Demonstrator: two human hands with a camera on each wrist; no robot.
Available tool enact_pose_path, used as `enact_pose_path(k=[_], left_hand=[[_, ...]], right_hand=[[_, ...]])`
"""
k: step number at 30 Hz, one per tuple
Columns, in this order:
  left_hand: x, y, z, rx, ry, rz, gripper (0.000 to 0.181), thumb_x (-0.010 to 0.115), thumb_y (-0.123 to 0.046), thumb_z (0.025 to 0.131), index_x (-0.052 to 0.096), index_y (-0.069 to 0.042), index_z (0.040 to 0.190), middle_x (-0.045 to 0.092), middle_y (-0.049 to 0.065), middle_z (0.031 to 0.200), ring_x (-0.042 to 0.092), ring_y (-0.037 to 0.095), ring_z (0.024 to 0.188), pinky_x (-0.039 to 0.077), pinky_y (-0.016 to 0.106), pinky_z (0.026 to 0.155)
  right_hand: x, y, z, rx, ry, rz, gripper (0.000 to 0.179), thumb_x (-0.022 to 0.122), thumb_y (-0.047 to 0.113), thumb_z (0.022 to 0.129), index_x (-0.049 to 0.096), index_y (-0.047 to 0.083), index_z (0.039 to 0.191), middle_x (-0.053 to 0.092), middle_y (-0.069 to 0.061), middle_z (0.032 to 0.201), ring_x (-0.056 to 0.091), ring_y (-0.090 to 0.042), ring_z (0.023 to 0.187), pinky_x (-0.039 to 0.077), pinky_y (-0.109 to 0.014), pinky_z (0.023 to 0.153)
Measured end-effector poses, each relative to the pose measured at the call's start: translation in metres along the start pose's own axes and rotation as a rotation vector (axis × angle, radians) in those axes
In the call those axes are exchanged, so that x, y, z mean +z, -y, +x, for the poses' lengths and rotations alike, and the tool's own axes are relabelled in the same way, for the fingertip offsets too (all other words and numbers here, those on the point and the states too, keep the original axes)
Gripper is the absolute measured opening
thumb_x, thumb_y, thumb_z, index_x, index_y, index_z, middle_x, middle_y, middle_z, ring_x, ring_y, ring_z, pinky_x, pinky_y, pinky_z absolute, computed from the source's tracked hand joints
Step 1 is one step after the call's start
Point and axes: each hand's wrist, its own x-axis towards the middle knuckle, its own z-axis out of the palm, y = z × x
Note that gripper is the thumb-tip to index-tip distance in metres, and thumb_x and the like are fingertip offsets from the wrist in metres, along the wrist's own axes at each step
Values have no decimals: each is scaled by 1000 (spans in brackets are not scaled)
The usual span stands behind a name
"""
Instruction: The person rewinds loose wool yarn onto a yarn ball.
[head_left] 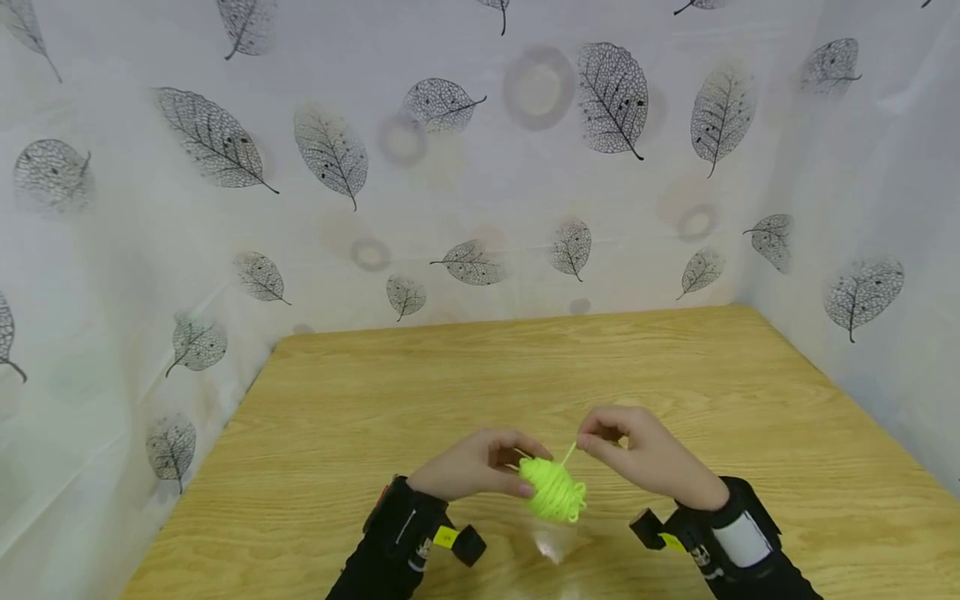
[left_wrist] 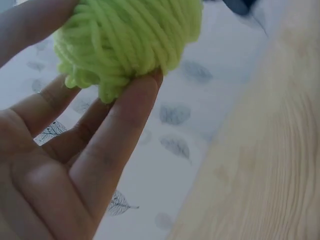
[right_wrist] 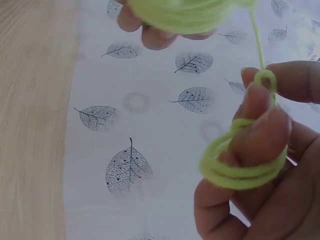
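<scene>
A ball of neon yellow-green yarn (head_left: 552,490) is held up over the near part of the table by my left hand (head_left: 480,462). In the left wrist view the thumb and fingers grip one end of the yarn ball (left_wrist: 130,42). To its right, my right hand (head_left: 637,450) pinches a strand of yarn (head_left: 569,452) that runs up from the ball. The right wrist view shows several loops of yarn (right_wrist: 242,181) gathered around and between the curled fingers of the right hand (right_wrist: 265,135), with the strand (right_wrist: 258,42) stretched to the ball.
The wooden table (head_left: 480,375) stretches out beyond both hands. A white curtain (head_left: 480,192) with dark leaf prints hangs along its back and sides. Black wrist bands with small cameras (head_left: 470,546) sit on both forearms. A bright light reflection shows on the tabletop below the ball.
</scene>
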Motion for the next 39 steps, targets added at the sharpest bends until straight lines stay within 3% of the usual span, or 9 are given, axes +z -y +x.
enact_pose_path(k=[4,7,11,18,23,31,34,39], left_hand=[[-2,-2,-2,128,91,-220,48,63,-9,87,43,16,123,60,2,111,57,13,94,50,23,77],[-3,-2,-3,218,120,-341,47,64,-21,87,50,5,123,59,-3,112,55,11,96,49,23,80],[-4,-1,-5,284,69,-481,32,61,-23,89,58,-18,120,58,-3,116,54,10,99,47,22,83],[-3,-9,-8,348,-73,-634,30,62,-20,88,58,-17,118,56,-1,115,54,11,101,46,21,86],[-2,-14,-9,368,-124,-663,29,62,-19,88,59,-18,117,57,-2,114,55,10,101,47,20,86],[-5,-17,-11,391,-214,-647,26,58,-13,90,58,-15,116,58,0,111,56,11,100,46,22,88],[-5,-20,-12,374,-311,-658,25,57,-10,90,57,-15,115,57,1,113,56,11,101,46,22,89],[-4,-24,-10,321,-546,-622,25,57,-6,90,54,-12,114,53,4,114,56,13,101,46,24,90]], right_hand=[[6,-7,2,16,-12,81,14,57,2,90,64,13,86,58,7,73,51,-8,60,46,-27,52],[12,-13,4,39,2,166,12,55,4,92,65,10,89,59,3,75,51,-10,59,47,-26,50],[20,-22,6,77,37,234,14,50,6,95,64,7,94,60,-2,78,51,-11,59,48,-26,49],[35,-32,7,135,59,248,15,51,10,95,63,4,92,63,-11,82,60,-18,68,56,-37,59],[43,-30,10,77,65,249,15,51,9,95,63,3,88,65,-12,80,62,-15,65,57,-36,57],[51,-27,9,163,107,180,19,47,17,97,62,7,91,65,-11,81,60,-11,55,56,-31,48],[54,-26,8,162,149,117,21,46,22,98,62,9,91,65,-10,77,58,-7,51,53,-27,46],[61,-20,6,131,249,34,27,45,27,98,62,9,87,62,-1,67,53,-2,47,50,-21,44]])
